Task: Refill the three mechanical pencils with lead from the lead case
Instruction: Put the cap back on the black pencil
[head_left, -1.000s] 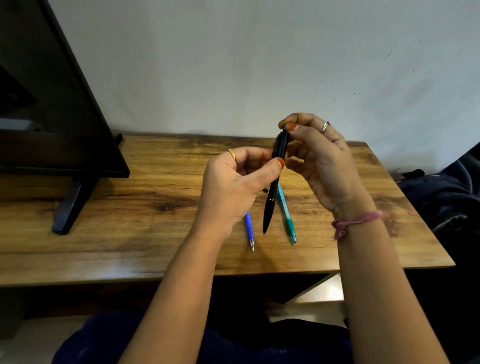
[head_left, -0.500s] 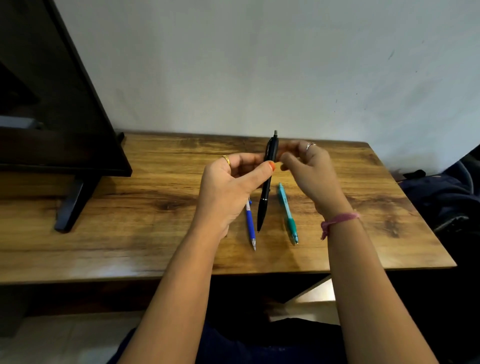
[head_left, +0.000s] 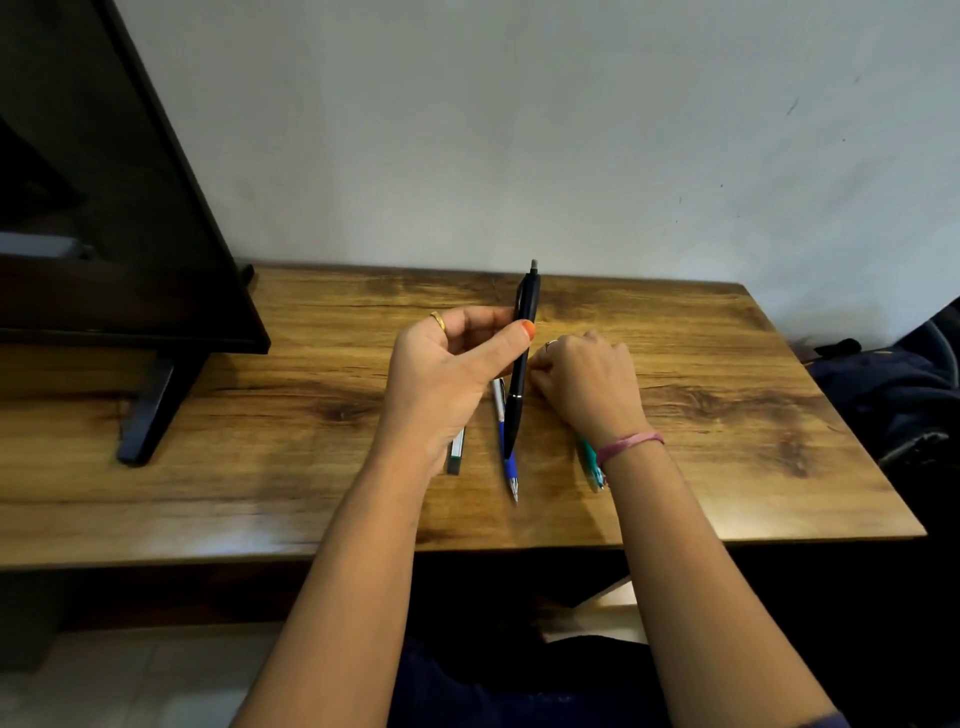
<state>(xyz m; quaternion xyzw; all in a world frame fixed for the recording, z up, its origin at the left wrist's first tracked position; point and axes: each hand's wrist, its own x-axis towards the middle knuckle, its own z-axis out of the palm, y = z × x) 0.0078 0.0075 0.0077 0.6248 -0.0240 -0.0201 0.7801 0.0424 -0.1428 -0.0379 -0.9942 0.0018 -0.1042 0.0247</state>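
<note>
Head view: left hand (head_left: 447, 374) pinches the black pencil (head_left: 521, 364) upright. Right hand (head_left: 587, 384), just beside it, is curled with knuckles up; I cannot tell if it holds something.

Both arms reach forward from the bottom of the view, bare from the elbow down. The left hand (head_left: 447, 374) is lifted up a little, with its back toward the camera. Its thumb lies flat along one side of a black pencil (head_left: 521, 364) and its curled fingers sit on the other side, so it pinches the pencil and holds it standing almost straight up. There is a gold ring on one finger and orange polish on the thumbnail. The right hand (head_left: 587, 384) is lower, down near the desk (head_left: 208, 467), knuckles up, fingers curled under. What its fingers hold cannot be seen. It wears a silver ring, and a pink band goes round the wrist.
</note>
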